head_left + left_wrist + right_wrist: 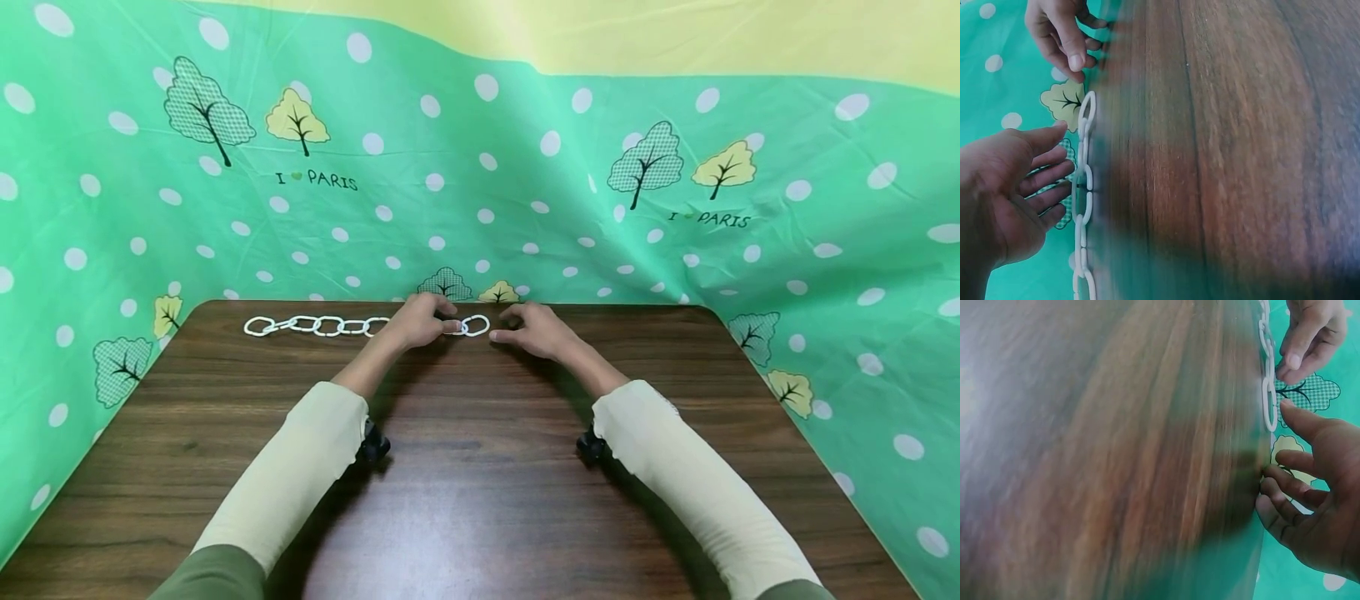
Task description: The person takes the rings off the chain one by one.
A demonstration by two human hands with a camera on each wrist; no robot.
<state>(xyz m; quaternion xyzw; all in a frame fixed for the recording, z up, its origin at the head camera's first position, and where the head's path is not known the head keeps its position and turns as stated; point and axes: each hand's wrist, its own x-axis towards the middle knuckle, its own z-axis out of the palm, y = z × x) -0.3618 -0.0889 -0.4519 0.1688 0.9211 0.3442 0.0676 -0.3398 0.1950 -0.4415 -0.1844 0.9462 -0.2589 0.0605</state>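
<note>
A chain of white links [282, 325] lies stretched sideways along the far part of the table. My left hand [420, 321] is over the chain toward its right end, hiding some links in the head view. Its fingers are loosely bent, and in the left wrist view they spread beside the links without closing round them. Just past the last link [1265, 403] on the right is my right hand [538, 331]. Its thumb points toward that link, while the other fingers curve loosely with nothing between them.
The dark wooden table [480, 467] ends just beyond the chain. Behind it and along both sides hangs a green dotted cloth [510, 192] with printed trees. Black wrist cameras sit under both sleeves.
</note>
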